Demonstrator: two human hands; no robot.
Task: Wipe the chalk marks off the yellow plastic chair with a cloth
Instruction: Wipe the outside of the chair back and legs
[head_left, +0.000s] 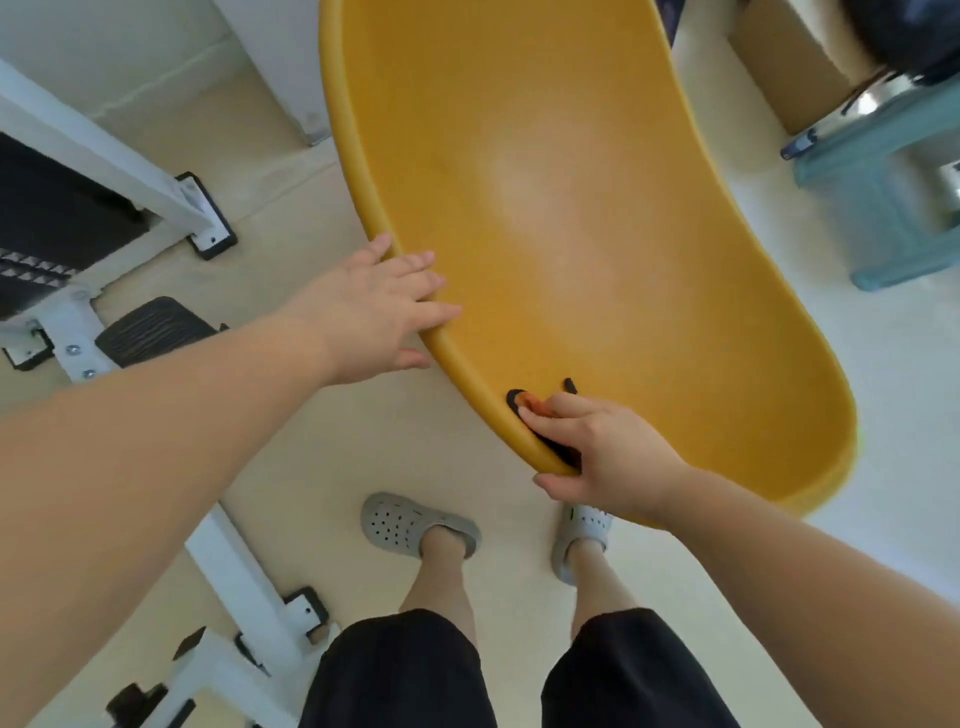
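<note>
Bracing chair with left hand spread flat on rim, right hand curled round rim over dark patch, possibly cloth; next, firm rubbing across seat.

1 yellow chair, 2 hands, 2 clogs, 1 stool.

Chair mustard yellow, w/ paler sheen patch mid-seat, beyond L hand. Black patches at R hand fingertips. Below R hand: grey clogs w/ dotted holes, black shorts. Floor cream. Left of L hand: white frame, black end caps, black ribbed pedal. Beyond R hand, to its right: teal stool.
</note>
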